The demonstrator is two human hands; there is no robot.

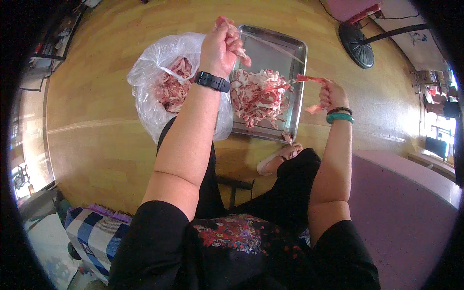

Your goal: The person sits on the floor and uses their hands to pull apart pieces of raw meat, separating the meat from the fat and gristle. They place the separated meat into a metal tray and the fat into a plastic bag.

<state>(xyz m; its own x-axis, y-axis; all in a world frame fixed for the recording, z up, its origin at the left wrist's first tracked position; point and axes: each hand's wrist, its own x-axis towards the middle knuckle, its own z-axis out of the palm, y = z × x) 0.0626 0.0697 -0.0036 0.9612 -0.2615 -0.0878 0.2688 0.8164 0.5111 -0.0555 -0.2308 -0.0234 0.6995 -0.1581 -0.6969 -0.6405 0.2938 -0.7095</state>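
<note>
My left hand [218,49] is closed around a piece of raw meat [244,58], whose ends stick out of the fist above the far left edge of a metal tray [270,45]. Just off the tray's right rim, my right hand [335,95] grips a red strip of raw meat [310,78]; a paler end hangs below the fist. Raw meat and fat scraps [258,98] lie heaped in the near half of the tray. To its left, an open clear plastic bag [150,59] holds more raw meat [174,90], partly hidden by my left forearm.
The tray and bag rest on a wood-patterned floor [98,152]. A small meat scrap [287,137] lies at the tray's near right corner, close to my sandalled foot [272,165]. A black round stand base [357,45] is at far right. A pink panel [395,210] flanks my right arm.
</note>
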